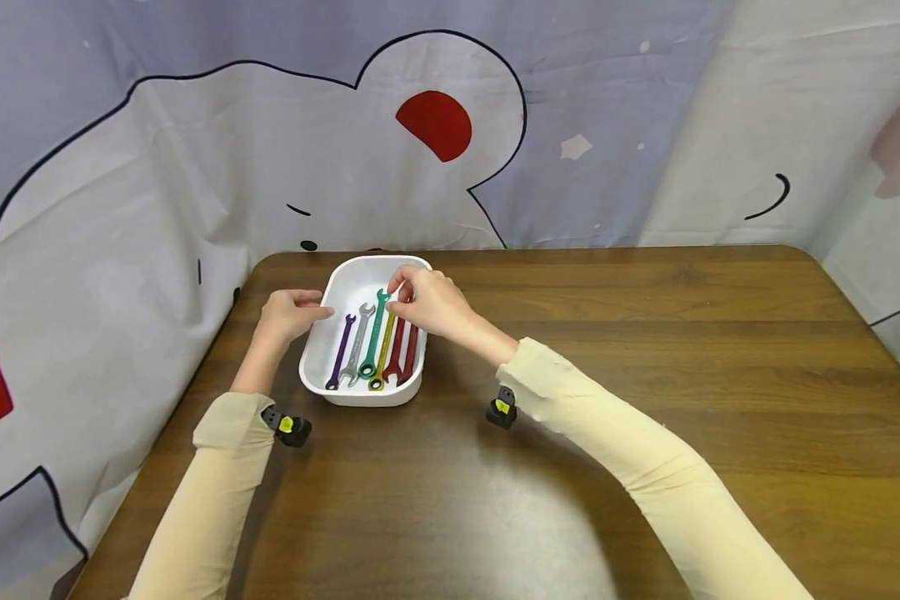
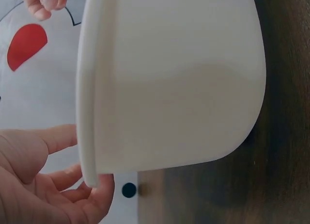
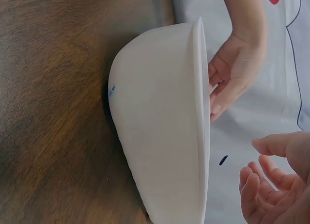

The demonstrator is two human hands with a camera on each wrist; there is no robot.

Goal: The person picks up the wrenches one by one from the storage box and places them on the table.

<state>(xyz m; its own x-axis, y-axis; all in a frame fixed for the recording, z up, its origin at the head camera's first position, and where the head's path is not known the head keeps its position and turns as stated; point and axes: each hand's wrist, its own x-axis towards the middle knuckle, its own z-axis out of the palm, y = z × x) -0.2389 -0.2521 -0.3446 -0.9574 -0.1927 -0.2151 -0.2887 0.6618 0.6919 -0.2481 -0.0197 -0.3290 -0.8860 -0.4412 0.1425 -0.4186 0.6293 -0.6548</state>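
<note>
Inside the white tray (image 1: 378,399), wrenches (image 1: 375,333) lie below the right hand (image 1: 431,300) (half-open, holding nothing); at the tray's left, the left hand (image 1: 288,315) grips the rim (image 2: 87,88).

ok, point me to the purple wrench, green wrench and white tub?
Purple combination wrench (image 1: 341,353): head view, middle of its shaft.
Green combination wrench (image 1: 375,333): head view, middle of its shaft.
White tub (image 1: 372,400): head view, near outer wall.

Pale glare on the tabletop (image 1: 525,525), soft shadows
</note>
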